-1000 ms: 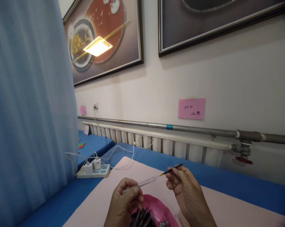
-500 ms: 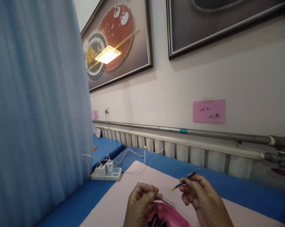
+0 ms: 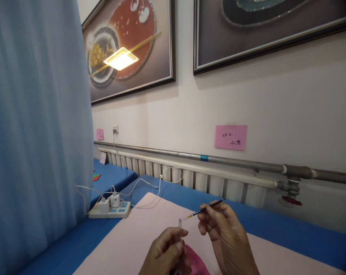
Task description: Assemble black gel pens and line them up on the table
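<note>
My right hand (image 3: 223,233) pinches a thin dark pen refill (image 3: 205,209) with a yellow band near its tip, pointing left and slightly down. My left hand (image 3: 165,255) is closed around a clear plastic pen barrel (image 3: 180,224) that stands upright, its open end a short way below and left of the refill tip. The two parts are apart. Below the hands, the edge of a pink container (image 3: 197,264) shows at the bottom of the frame, over a pale pink sheet (image 3: 138,233) on a blue table (image 3: 290,225).
A white power strip (image 3: 109,209) with plugged chargers and white cables lies on the blue surface at left. A blue curtain (image 3: 32,133) hangs at left. A radiator (image 3: 173,173) and pipe run along the wall, with a pink note (image 3: 230,137) above.
The refill has been out of the barrel since half a second ago. My left hand has turned the barrel upright from a slanted hold. The view shifted right and back.
</note>
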`<action>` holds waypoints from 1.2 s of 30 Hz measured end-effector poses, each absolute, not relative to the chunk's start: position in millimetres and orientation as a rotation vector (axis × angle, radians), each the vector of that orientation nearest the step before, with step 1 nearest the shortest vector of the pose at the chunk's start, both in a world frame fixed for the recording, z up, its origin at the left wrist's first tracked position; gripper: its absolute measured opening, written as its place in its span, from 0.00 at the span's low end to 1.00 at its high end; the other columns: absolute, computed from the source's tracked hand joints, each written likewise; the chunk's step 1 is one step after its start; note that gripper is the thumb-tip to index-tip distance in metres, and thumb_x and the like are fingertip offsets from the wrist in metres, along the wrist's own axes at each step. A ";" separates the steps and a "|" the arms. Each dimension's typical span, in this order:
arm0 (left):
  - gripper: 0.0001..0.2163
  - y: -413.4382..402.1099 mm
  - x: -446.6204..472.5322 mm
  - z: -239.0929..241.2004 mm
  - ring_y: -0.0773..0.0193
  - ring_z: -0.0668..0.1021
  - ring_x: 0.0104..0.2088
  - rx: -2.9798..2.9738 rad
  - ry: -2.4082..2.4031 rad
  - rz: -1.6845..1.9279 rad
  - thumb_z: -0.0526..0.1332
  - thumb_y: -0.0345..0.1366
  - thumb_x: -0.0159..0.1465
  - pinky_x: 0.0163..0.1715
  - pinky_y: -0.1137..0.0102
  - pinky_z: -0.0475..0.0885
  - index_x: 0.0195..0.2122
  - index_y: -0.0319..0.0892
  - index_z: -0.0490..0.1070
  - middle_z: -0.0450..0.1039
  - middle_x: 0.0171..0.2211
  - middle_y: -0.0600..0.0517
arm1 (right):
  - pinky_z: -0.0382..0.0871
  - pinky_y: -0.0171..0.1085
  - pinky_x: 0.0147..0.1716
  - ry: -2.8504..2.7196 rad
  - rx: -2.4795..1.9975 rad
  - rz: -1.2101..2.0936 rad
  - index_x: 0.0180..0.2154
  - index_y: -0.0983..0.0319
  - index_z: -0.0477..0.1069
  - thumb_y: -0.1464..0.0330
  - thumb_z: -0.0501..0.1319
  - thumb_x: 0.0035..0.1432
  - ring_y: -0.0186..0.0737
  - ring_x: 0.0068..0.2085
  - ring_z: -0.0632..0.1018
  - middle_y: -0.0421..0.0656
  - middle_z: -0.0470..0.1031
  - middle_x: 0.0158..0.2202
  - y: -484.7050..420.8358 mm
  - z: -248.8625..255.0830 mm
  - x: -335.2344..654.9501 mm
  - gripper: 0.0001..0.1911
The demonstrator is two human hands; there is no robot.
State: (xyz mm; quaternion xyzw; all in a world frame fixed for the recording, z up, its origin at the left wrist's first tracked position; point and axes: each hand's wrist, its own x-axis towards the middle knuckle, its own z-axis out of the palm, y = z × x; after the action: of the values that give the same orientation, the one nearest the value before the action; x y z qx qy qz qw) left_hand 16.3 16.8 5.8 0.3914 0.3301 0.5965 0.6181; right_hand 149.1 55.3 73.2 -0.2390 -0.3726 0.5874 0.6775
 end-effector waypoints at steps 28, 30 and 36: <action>0.13 9.9 11.2 18.5 0.69 0.68 0.21 1.068 0.984 1.335 0.63 0.39 0.55 0.24 0.73 0.62 0.40 0.39 0.74 0.67 0.21 0.56 | 0.61 0.30 0.18 -1.521 -0.843 1.223 0.26 0.60 0.69 0.67 0.62 0.48 0.34 0.22 0.72 0.37 0.73 0.23 55.0 65.4 146.6 0.03; 0.14 11.6 9.8 14.7 0.70 0.68 0.19 0.986 0.955 1.358 0.63 0.39 0.55 0.22 0.73 0.62 0.41 0.39 0.73 0.66 0.20 0.57 | 0.62 0.31 0.19 -1.464 -0.883 1.156 0.32 0.59 0.72 0.65 0.63 0.47 0.38 0.27 0.74 0.40 0.76 0.28 59.1 63.3 148.4 0.08; 0.12 8.1 9.5 20.9 0.72 0.67 0.16 0.644 0.779 1.456 0.63 0.35 0.55 0.18 0.75 0.64 0.41 0.38 0.70 0.68 0.21 0.56 | 0.64 0.32 0.20 -1.420 -0.924 1.071 0.33 0.59 0.72 0.62 0.63 0.47 0.40 0.29 0.75 0.40 0.75 0.29 66.5 65.6 157.4 0.10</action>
State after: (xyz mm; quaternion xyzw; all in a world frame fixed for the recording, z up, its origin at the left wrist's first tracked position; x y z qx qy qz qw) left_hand 9.5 8.1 20.9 0.2815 0.3406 0.6362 0.6324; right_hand 157.4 66.5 65.6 -0.3886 -0.5969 0.4502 0.5385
